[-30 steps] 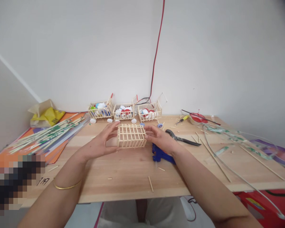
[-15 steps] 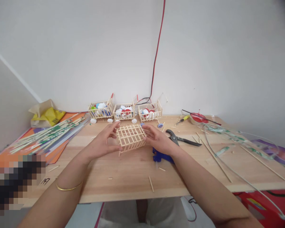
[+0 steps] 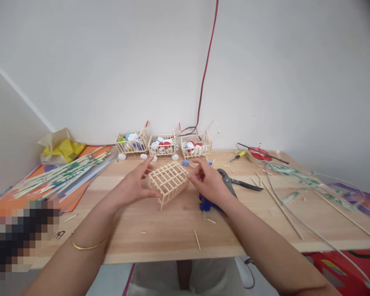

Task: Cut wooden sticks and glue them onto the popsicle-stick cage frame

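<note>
— How many stick carts are you counting along the back, at the middle of the frame?
— I'm counting three stick carts (image 3: 132,143) (image 3: 162,144) (image 3: 196,144).
— And at the centre?
— I'm seeing one bare stick cage (image 3: 169,181) between two hands, the left hand (image 3: 132,186) and the right hand (image 3: 208,183). Right of centre, one pair of pliers (image 3: 240,183) and one yellow-handled screwdriver (image 3: 238,155) are lying. One gold bangle (image 3: 86,246) is showing lower left.

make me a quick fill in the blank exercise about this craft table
The left hand and right hand hold a small cage built of thin wooden ____.
Along the wall stand ____ wheeled carts.
The black pliers lie on the table to the ____ of the right hand.
Missing words: sticks; three; right.
</note>
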`<state>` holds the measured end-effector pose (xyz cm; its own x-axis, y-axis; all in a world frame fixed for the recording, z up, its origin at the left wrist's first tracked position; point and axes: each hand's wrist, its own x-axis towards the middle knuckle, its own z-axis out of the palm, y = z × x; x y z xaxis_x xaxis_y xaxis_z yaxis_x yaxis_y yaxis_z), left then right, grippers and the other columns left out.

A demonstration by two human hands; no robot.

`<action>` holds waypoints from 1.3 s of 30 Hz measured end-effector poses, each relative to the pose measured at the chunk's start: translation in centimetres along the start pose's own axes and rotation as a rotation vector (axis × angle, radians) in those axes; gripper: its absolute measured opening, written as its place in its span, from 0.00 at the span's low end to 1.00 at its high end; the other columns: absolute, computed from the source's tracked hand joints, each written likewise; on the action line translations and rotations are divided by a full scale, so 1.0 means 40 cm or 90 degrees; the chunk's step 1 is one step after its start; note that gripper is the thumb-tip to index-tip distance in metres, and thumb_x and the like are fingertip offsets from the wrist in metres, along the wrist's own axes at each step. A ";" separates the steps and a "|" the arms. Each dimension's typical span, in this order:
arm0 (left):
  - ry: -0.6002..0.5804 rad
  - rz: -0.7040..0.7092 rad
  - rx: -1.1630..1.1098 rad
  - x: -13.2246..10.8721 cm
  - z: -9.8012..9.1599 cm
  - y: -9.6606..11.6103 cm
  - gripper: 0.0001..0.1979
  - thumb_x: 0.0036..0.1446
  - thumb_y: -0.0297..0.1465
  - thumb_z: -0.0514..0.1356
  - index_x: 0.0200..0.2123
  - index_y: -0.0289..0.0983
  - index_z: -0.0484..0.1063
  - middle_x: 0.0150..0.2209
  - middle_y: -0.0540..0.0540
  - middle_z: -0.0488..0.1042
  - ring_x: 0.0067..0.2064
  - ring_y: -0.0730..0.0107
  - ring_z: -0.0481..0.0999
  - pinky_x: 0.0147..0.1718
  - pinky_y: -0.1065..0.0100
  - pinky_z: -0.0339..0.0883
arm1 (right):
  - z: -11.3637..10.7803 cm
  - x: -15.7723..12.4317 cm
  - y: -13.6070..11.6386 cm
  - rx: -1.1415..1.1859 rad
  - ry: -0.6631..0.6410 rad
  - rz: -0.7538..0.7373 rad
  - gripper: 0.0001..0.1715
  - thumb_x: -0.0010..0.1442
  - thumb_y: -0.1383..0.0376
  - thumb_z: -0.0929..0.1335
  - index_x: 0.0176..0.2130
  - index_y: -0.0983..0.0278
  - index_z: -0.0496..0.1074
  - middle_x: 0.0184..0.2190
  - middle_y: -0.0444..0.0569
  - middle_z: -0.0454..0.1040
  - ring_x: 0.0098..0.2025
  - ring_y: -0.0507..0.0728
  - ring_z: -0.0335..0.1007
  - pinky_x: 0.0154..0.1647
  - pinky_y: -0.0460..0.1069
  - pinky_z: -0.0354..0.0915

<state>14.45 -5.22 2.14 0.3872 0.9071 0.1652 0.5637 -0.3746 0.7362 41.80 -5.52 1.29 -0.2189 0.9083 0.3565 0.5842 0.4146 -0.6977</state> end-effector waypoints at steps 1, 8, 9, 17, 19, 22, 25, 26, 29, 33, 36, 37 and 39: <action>-0.017 -0.017 -0.028 0.000 0.001 0.000 0.56 0.41 0.41 0.71 0.67 0.44 0.41 0.57 0.37 0.64 0.55 0.53 0.68 0.55 0.48 0.61 | -0.004 -0.004 -0.010 -0.002 -0.014 0.019 0.25 0.60 0.58 0.66 0.55 0.61 0.61 0.29 0.45 0.72 0.29 0.54 0.69 0.31 0.49 0.65; -0.093 -0.101 -0.150 -0.001 -0.003 0.023 0.58 0.41 0.36 0.71 0.68 0.42 0.38 0.61 0.33 0.61 0.54 0.52 0.72 0.54 0.50 0.63 | 0.000 -0.023 -0.035 0.034 -0.156 0.065 0.30 0.61 0.59 0.65 0.60 0.58 0.55 0.21 0.40 0.73 0.24 0.55 0.70 0.29 0.48 0.62; -0.100 -0.105 -0.164 -0.001 -0.004 0.024 0.58 0.41 0.35 0.71 0.68 0.41 0.38 0.61 0.33 0.63 0.52 0.53 0.73 0.52 0.51 0.65 | 0.002 -0.023 -0.032 0.047 -0.167 0.070 0.31 0.61 0.60 0.65 0.61 0.58 0.54 0.23 0.41 0.75 0.26 0.55 0.72 0.30 0.49 0.64; -0.127 -0.144 -0.196 -0.010 -0.038 0.017 0.50 0.47 0.37 0.67 0.67 0.39 0.43 0.36 0.46 0.76 0.39 0.62 0.76 0.40 0.61 0.69 | 0.017 -0.017 -0.012 0.201 -0.161 0.080 0.34 0.59 0.58 0.68 0.61 0.54 0.54 0.61 0.56 0.61 0.50 0.59 0.72 0.44 0.55 0.70; -0.129 -0.161 -0.187 -0.011 -0.045 0.010 0.48 0.46 0.37 0.68 0.66 0.38 0.47 0.32 0.49 0.75 0.37 0.63 0.76 0.40 0.62 0.69 | 0.019 -0.015 -0.011 0.195 -0.148 0.094 0.35 0.58 0.58 0.68 0.61 0.56 0.55 0.60 0.58 0.61 0.53 0.60 0.69 0.46 0.56 0.70; -0.148 -0.181 -0.229 -0.011 -0.050 0.004 0.49 0.45 0.37 0.68 0.66 0.38 0.47 0.34 0.48 0.75 0.36 0.64 0.76 0.39 0.62 0.69 | 0.020 -0.015 -0.011 0.204 -0.173 0.097 0.39 0.55 0.58 0.71 0.61 0.57 0.54 0.57 0.58 0.64 0.50 0.59 0.71 0.47 0.57 0.70; -0.173 -0.173 -0.239 -0.009 -0.048 0.004 0.49 0.44 0.35 0.69 0.66 0.41 0.47 0.36 0.48 0.74 0.35 0.65 0.76 0.37 0.62 0.71 | 0.022 -0.019 -0.009 0.217 -0.210 0.076 0.47 0.51 0.57 0.74 0.63 0.55 0.51 0.58 0.57 0.64 0.50 0.59 0.70 0.46 0.57 0.71; -0.179 -0.162 -0.231 -0.008 -0.046 0.006 0.49 0.43 0.34 0.70 0.65 0.42 0.49 0.37 0.48 0.73 0.36 0.66 0.76 0.37 0.62 0.71 | 0.023 -0.020 -0.008 0.216 -0.219 0.065 0.49 0.50 0.57 0.74 0.63 0.54 0.50 0.58 0.57 0.64 0.50 0.59 0.70 0.47 0.57 0.71; -0.196 -0.131 -0.234 -0.007 -0.039 0.010 0.47 0.43 0.33 0.70 0.64 0.44 0.52 0.38 0.48 0.73 0.37 0.65 0.76 0.36 0.63 0.72 | 0.029 -0.024 -0.004 0.213 -0.229 0.039 0.52 0.47 0.58 0.76 0.63 0.52 0.50 0.59 0.55 0.62 0.49 0.59 0.71 0.47 0.57 0.71; -0.200 -0.119 -0.251 -0.006 -0.030 0.011 0.46 0.45 0.33 0.69 0.64 0.44 0.51 0.41 0.46 0.74 0.39 0.64 0.77 0.38 0.61 0.73 | 0.036 -0.027 -0.001 0.218 -0.222 0.021 0.49 0.50 0.60 0.75 0.64 0.53 0.50 0.61 0.56 0.60 0.50 0.60 0.71 0.47 0.56 0.71; -0.175 -0.115 -0.218 -0.006 -0.026 0.013 0.44 0.46 0.32 0.68 0.64 0.43 0.52 0.44 0.44 0.75 0.42 0.61 0.76 0.40 0.59 0.73 | 0.036 -0.028 -0.004 0.225 -0.226 0.003 0.47 0.52 0.61 0.73 0.64 0.54 0.50 0.61 0.55 0.59 0.50 0.59 0.70 0.48 0.55 0.71; -0.163 -0.115 -0.206 -0.006 -0.026 0.015 0.43 0.46 0.32 0.67 0.64 0.42 0.53 0.45 0.43 0.75 0.43 0.60 0.76 0.41 0.58 0.73 | 0.035 -0.028 -0.007 0.225 -0.227 -0.002 0.46 0.52 0.61 0.73 0.63 0.54 0.51 0.61 0.54 0.59 0.51 0.59 0.70 0.48 0.55 0.70; -0.145 -0.114 -0.196 -0.005 -0.025 0.017 0.41 0.47 0.32 0.66 0.64 0.40 0.54 0.49 0.42 0.74 0.46 0.58 0.75 0.44 0.57 0.72 | 0.031 -0.025 -0.012 0.216 -0.220 -0.008 0.45 0.52 0.62 0.73 0.63 0.54 0.52 0.61 0.54 0.59 0.51 0.58 0.69 0.50 0.56 0.69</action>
<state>14.04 -5.48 3.26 0.4740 0.8739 -0.1076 0.4058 -0.1084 0.9075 40.77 -6.58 0.49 -0.5049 0.8446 0.1783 0.3050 0.3678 -0.8785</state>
